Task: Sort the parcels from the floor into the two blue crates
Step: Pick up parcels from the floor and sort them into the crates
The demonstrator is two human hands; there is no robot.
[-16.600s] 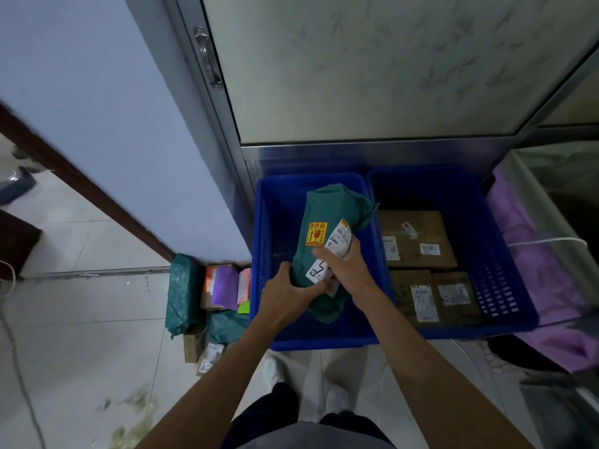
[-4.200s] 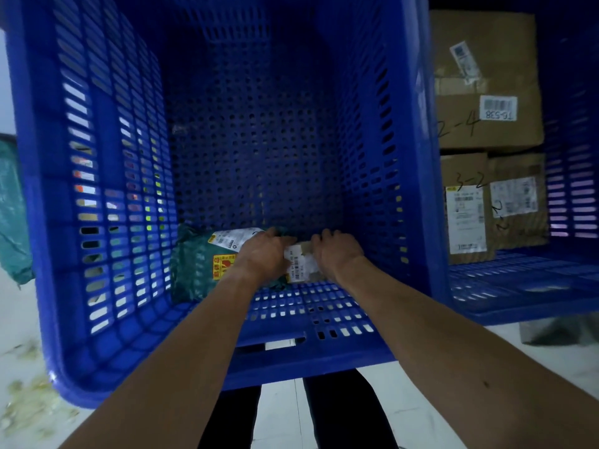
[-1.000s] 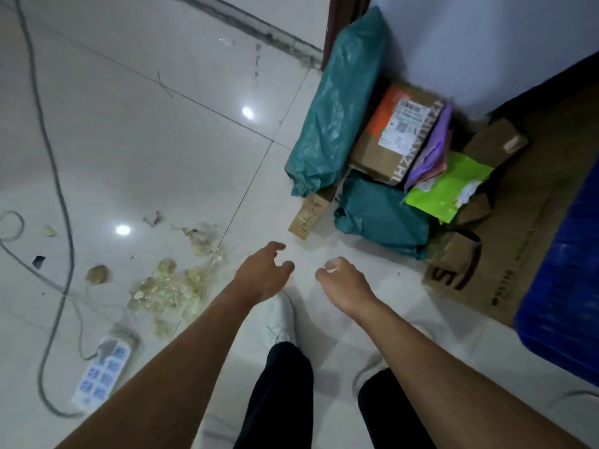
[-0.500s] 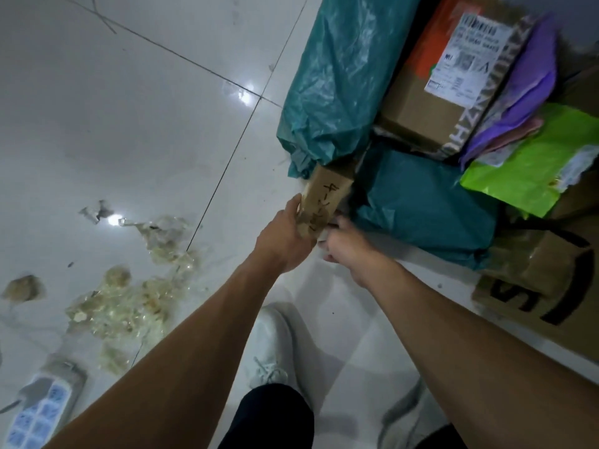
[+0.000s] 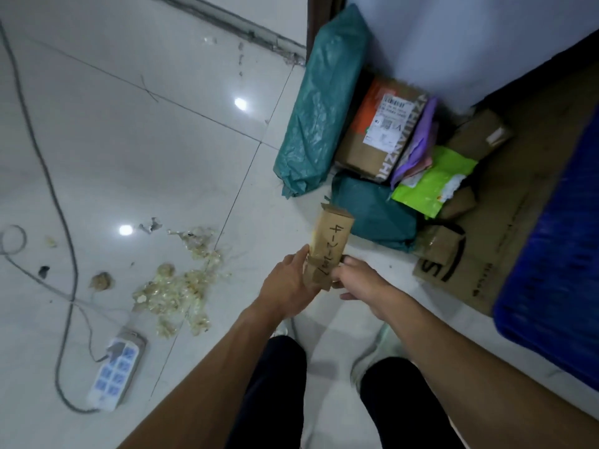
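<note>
Near the pile, my left hand (image 5: 285,283) and right hand (image 5: 359,280) clamp the box (image 5: 329,246)'s lower end; it seems light and stiff.

The white tiled floor (image 5: 136,150) carries piled parcels (image 5: 372,157), flattened cardboard (image 5: 479,280), a power strip (image 5: 116,371), and scraps (image 5: 175,290).

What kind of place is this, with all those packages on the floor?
Probably a small parcel pickup or sorting room. Wrapped parcels lie heaped against the wall, a blue crate stands beside them, and the small box in both hands bears a handwritten code.
</note>
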